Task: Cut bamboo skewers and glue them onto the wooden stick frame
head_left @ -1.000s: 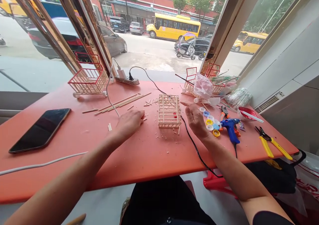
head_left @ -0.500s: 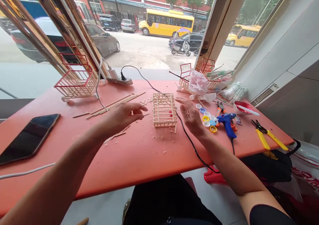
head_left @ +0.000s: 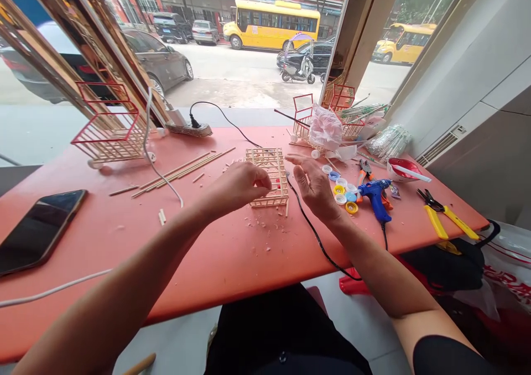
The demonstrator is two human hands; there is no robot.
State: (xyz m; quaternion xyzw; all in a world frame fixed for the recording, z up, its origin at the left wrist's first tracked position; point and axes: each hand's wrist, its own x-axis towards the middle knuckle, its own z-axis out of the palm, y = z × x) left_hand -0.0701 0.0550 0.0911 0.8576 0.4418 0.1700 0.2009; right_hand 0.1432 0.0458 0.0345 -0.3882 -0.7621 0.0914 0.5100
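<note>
In the head view a small basket-like frame of thin wooden sticks (head_left: 274,199) lies on the red table (head_left: 199,270). My left hand (head_left: 243,187) hangs over its left side, covering part of it. Thumb and fingers are curled together there, and whatever they pinch is hidden or too small to name. Close to the frame's right side is my right hand (head_left: 313,189), holding nothing, with its forefinger stretched out and thumb apart. Loose wooden sticks (head_left: 182,171) lie left of the frame, and small chips (head_left: 269,234) are scattered in front of it.
A blue glue gun (head_left: 375,195), bottle caps (head_left: 350,197) and yellow-handled pliers (head_left: 446,214) lie at the right. A finished-looking red-rimmed stick cart (head_left: 110,134) stands at the back left, near a power strip (head_left: 188,129). A phone (head_left: 41,225) lies at far left.
My left hand has moved right, from beside the stick frame to over its left side. My right hand stays near the frame's right side. The whole view has shifted slightly.
</note>
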